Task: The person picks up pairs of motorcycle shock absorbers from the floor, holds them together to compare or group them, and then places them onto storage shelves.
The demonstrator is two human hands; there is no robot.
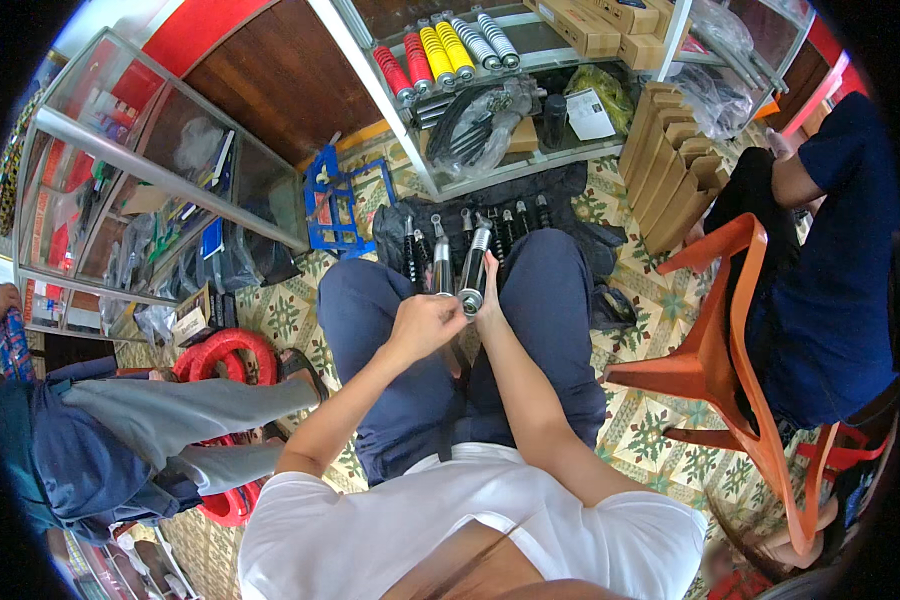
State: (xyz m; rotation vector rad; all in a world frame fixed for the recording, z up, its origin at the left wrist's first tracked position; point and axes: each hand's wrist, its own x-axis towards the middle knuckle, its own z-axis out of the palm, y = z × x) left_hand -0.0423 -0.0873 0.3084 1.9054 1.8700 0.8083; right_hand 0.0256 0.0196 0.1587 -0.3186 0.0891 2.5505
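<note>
Between my knees a silver shock absorber [476, 262] is tilted, its lower end eye towards me. My right hand [489, 289] is wrapped along its right side near the lower end. The fingertips of my left hand [426, 324] pinch at that end eye; what lies between them is too small to tell. A second silver shock absorber [441, 264] stands just left of it, its lower part hidden behind my left hand. Beyond my knees, several black coil-spring shock absorbers [410, 244] rest on black plastic sheeting [562, 187] on the floor.
Ahead, a glass display shelf [442, 184] bears red, yellow and white spring shock absorbers [450, 52]. Cardboard boxes [667, 165] stand right of it. A seated person [832, 300] is beside an orange plastic chair [750, 322]; another person [187, 420] is at left, near red-wrapped tyres [232, 356].
</note>
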